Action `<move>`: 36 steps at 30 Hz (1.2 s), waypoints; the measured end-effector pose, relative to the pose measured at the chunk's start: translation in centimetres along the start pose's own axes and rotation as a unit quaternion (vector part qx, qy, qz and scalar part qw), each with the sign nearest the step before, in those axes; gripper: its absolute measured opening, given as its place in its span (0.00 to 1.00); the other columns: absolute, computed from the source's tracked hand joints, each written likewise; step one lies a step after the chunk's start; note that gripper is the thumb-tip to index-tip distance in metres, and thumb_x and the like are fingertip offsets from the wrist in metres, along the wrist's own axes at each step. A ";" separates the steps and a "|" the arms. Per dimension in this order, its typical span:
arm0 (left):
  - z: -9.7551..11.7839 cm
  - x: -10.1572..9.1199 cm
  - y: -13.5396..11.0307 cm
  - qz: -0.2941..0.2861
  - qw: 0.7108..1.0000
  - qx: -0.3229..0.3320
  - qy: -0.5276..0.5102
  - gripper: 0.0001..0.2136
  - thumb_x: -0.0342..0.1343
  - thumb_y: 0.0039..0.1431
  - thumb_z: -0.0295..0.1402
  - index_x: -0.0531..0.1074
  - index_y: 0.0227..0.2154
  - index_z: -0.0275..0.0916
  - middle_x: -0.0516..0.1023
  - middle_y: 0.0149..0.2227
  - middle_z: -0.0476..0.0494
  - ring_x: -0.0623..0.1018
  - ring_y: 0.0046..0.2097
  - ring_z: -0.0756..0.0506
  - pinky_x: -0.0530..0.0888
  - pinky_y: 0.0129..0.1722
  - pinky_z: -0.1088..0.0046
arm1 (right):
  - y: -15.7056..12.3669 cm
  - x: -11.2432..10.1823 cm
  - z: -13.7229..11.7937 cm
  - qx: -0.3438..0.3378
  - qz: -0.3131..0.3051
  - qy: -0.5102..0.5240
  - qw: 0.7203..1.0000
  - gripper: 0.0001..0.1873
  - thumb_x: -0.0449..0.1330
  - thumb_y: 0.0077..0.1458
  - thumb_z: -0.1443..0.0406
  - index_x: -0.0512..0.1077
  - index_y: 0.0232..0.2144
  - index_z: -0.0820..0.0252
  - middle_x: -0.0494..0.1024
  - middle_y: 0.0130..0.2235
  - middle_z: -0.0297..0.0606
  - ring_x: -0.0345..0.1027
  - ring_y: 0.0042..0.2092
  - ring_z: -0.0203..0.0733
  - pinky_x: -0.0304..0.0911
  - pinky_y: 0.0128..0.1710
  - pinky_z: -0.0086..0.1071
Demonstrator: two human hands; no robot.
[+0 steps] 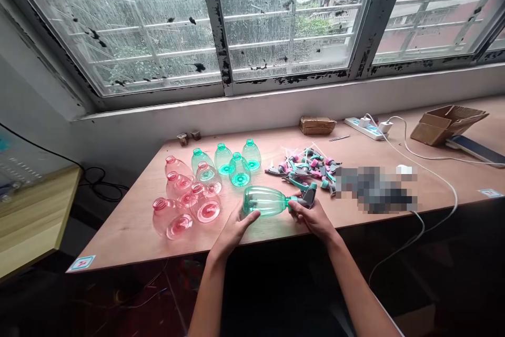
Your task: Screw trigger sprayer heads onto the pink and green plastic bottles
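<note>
A clear green spray bottle lies sideways in the air over the table's front edge, its base to the left. My left hand is closed around the base end, thumb along the near side. At the neck, my right hand grips the grey and green spray head with its fingers by the collar. Behind the bottle lies a heap of spray heads in grey, green and pink with white tubes. To the left stand several open-necked pink bottles and green bottles.
At the back are a brown paper packet, a white power strip with cables and an open cardboard box. A blurred dark patch covers something on the right. Windows line the wall behind the table.
</note>
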State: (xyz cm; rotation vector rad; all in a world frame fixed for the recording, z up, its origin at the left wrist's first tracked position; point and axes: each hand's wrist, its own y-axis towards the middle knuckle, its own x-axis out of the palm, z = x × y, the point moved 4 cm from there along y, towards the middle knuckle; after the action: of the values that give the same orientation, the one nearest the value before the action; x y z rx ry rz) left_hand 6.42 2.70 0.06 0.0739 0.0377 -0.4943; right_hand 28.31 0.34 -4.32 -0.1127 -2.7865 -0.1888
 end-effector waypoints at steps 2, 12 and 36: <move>-0.2 0.1 -0.1 -0.003 1.000 0.006 -0.016 0.34 0.62 0.58 0.39 0.58 0.65 0.44 0.66 0.65 0.41 0.62 0.67 0.34 0.57 0.67 0.52 | -0.1 -0.1 0.1 0.001 0.008 0.008 1.000 0.18 0.70 0.51 0.57 0.69 0.36 0.59 0.74 0.22 0.30 0.60 0.19 0.32 0.53 0.17 0.26; -1.4 -0.1 -0.3 -0.024 0.997 0.007 -0.072 0.43 0.62 0.56 0.47 0.46 0.69 0.45 0.59 0.68 0.35 0.63 0.66 0.32 0.59 0.66 0.52 | -0.1 -0.4 0.8 -0.010 -0.002 0.028 1.000 0.14 0.69 0.54 0.60 0.69 0.37 0.59 0.71 0.23 0.29 0.60 0.20 0.31 0.53 0.18 0.27; -1.0 0.4 -0.6 -0.050 0.995 0.021 -0.081 0.49 0.66 0.53 0.33 0.38 0.69 0.53 0.59 0.68 0.41 0.67 0.64 0.36 0.64 0.64 0.53 | 0.2 -0.1 0.1 -0.022 0.045 0.015 0.999 0.20 0.71 0.49 0.54 0.68 0.36 0.57 0.71 0.23 0.29 0.59 0.19 0.32 0.50 0.15 0.26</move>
State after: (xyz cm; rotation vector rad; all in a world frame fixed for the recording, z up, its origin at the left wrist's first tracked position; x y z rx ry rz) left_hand 6.42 2.05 -1.04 0.0730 -0.1285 -0.6000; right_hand 28.40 0.50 -4.43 -0.2447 -2.7415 -0.2283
